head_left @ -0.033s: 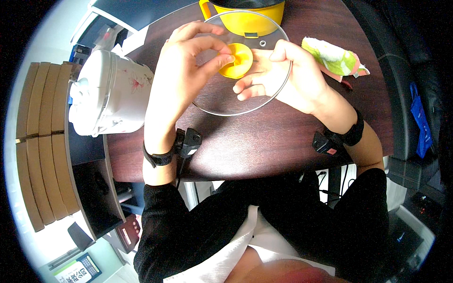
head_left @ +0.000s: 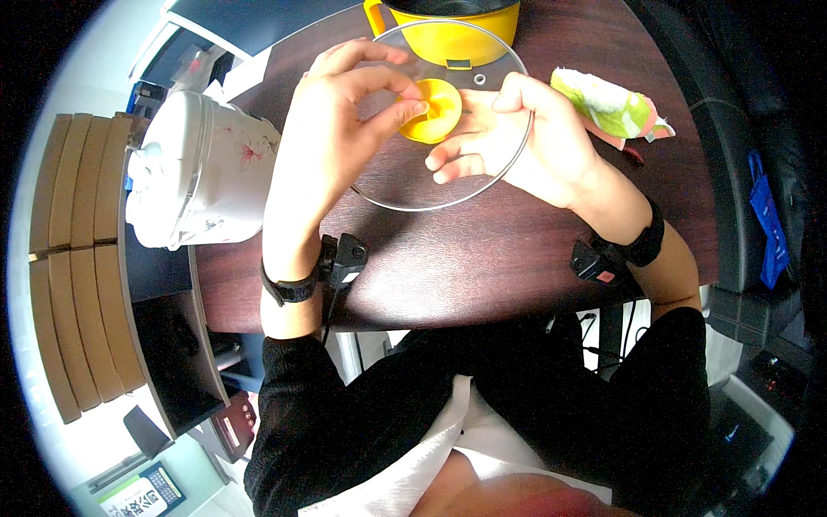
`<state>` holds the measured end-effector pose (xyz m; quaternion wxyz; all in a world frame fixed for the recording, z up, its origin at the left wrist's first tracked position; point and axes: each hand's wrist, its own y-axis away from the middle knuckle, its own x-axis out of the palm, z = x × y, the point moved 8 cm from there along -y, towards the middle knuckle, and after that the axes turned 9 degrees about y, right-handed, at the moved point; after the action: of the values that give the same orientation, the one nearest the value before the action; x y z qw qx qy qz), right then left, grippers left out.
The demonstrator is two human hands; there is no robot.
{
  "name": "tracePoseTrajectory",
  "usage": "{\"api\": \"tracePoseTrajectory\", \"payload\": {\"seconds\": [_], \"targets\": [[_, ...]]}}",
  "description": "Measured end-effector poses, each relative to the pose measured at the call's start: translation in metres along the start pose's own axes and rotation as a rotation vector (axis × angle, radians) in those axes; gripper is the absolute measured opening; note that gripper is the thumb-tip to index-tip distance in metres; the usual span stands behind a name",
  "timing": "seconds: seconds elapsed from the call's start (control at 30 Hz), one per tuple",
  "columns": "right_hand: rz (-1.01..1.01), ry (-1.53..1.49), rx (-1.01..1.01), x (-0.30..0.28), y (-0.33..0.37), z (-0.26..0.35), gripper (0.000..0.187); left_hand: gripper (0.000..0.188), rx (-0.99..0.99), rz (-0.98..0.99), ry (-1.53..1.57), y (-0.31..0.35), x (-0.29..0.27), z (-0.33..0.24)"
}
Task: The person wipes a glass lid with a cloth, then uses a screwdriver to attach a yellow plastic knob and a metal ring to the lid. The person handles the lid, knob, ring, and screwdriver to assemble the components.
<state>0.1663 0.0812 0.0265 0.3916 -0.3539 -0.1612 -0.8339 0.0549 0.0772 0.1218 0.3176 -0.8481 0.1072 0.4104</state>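
A round clear glass lid (head_left: 412,183) with a thin metal rim is held tilted above the table. At its middle sits a round yellow knob (head_left: 442,119), which the thumb and index finger of my left hand (head_left: 323,129) pinch. My right hand (head_left: 551,142) grips the lid at its right rim, thumb on the upper face and the other fingers spread beneath, seen through the glass. A small metal-ringed hole (head_left: 480,79) shows in the glass near the far edge. Just beyond the lid stands a yellow pot (head_left: 457,41) with a dark inside and a yellow handle at its left.
On the dark wooden table (head_left: 431,276), a folded green and white cloth (head_left: 607,103) lies to the right. A white lidded appliance with a flower print (head_left: 215,172) stands at the left. Brown boxes (head_left: 86,319) are stacked farther left. Black straps with small devices (head_left: 345,258) circle both wrists.
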Motion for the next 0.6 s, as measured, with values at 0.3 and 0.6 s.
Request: {"api": "tracePoseTrajectory", "payload": {"seconds": [0.3, 0.6], "targets": [[-0.021, -0.028, 0.025, -0.001, 0.000, -0.001, 0.048, 0.014, 0.067, -0.028, 0.050, 0.000, 0.000, 0.001], [0.037, -0.096, -0.020, 0.005, 0.002, 0.010, 0.050, 0.030, 0.038, -0.110, 0.141, 0.001, -0.015, 0.001]]}}
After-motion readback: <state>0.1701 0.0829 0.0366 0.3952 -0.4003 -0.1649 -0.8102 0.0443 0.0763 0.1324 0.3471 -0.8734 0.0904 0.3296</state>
